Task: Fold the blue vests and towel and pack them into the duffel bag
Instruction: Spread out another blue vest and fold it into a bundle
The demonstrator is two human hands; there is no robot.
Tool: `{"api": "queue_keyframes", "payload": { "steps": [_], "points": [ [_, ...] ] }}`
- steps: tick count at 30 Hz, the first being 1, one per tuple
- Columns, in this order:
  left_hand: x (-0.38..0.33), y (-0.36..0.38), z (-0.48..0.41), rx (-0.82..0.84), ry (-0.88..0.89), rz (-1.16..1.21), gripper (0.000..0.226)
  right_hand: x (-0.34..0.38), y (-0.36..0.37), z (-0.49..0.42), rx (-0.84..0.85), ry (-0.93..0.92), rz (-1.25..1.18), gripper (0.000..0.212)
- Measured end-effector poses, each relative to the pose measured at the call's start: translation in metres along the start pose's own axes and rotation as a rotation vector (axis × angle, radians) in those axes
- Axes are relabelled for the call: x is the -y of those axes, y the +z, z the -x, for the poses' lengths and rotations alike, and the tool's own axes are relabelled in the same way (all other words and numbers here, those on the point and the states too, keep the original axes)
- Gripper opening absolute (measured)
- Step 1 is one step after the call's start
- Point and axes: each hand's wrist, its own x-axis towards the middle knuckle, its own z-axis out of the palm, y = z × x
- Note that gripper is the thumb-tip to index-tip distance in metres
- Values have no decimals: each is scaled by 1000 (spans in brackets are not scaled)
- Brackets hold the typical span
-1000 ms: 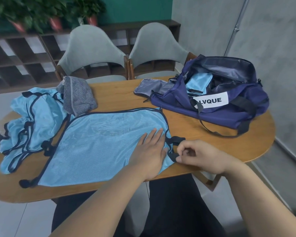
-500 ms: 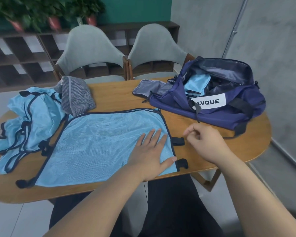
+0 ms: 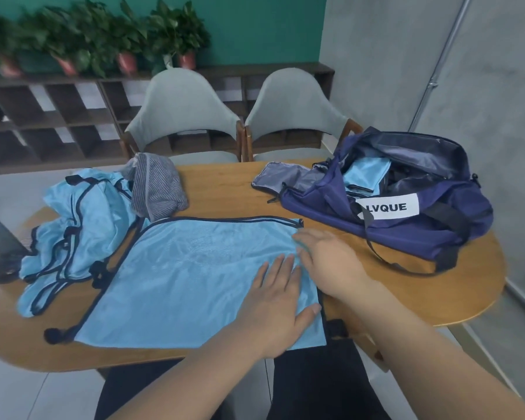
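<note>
Two hands on one flat vest

One vest lies spread flat on the near side of the table, dark trim round its edges. The left hand presses palm-down on its near right part, four fingers straight and slightly spread, thumb out to the side. The right hand lies palm-down just beside it at the vest's right edge, fingers straight and close together, their tips near the far right corner. It is blurred, so whether it touches the cloth cannot be told.

One crumpled pile of blue vests sits to the left; how many it holds cannot be counted. One grey striped towel is bunched at the pile's far end, touching it. One navy bag stands open at the right of the table, with one folded vest inside.

Two chairs stand behind the table. At least four pots of plants line the shelf top.
</note>
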Motion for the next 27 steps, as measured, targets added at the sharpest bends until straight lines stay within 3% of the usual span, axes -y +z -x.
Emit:
{"api": "queue_keyframes", "payload": {
  "steps": [4, 7, 10, 12, 19, 21, 24, 27],
  "points": [
    [-6, 5, 5, 15, -13, -44, 90, -13, 18, -43, 270, -103, 138, 49],
    [-3, 3, 6, -94, 36, -3, 84, -24, 19, -60, 172, -69, 295, 46],
    [-7, 1, 14, -327, 150, 79, 62, -19, 11, -73, 102, -64, 438, 42],
    [-14, -3, 19, -364, 187, 90, 57, -15, 9, -78, 106, -52, 493, 37],
    [-27, -2, 30, -241, 240, -7, 75, -18, 18, -73, 134, 78, 393, 32],
    [-28, 3, 35, -247, 282, -146, 65, -18, 18, -72, 149, 131, 305, 32],
    [-34, 13, 38, -361, 290, -251, 33, -20, 16, -70, 138, 211, 177, 35],
    [-41, 19, 40, -419, 299, -242, 30, -20, 14, -61, 90, 243, 77, 37]
  ]
}}
